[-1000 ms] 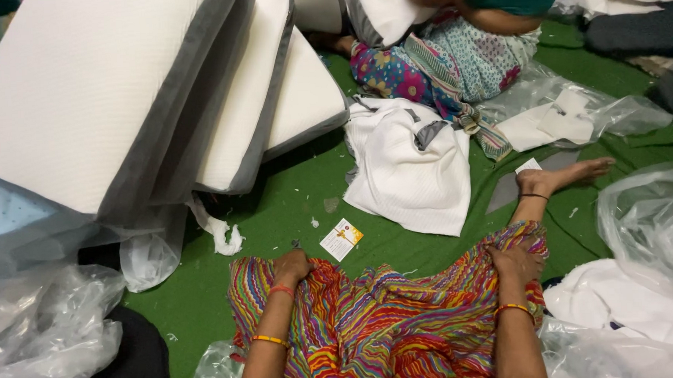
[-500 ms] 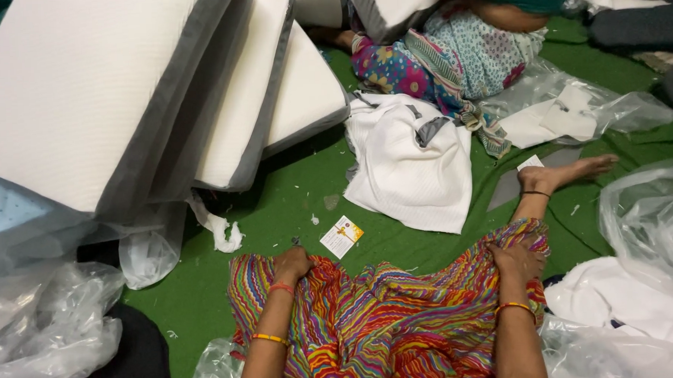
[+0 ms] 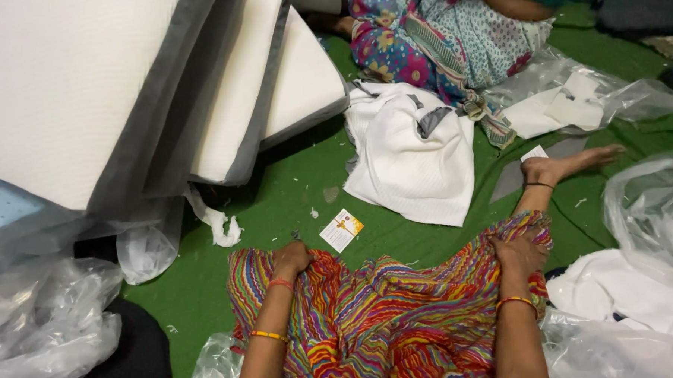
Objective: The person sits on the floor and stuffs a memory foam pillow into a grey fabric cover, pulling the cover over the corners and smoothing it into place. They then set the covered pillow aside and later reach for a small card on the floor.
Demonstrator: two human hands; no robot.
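On the green floor mat (image 3: 277, 191), our left hand (image 3: 293, 257) and right hand (image 3: 519, 253) rest where they were a moment ago, fingers curled onto the striped multicoloured cloth (image 3: 385, 314) over our knees. Only our view has drifted slightly; the small card (image 3: 342, 230) lies just beyond the left hand, the white cover (image 3: 414, 164) farther off.

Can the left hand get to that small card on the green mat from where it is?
Probably yes: the left hand rests on the striped cloth, and the small card lies just beyond it on bare green mat, nothing between.
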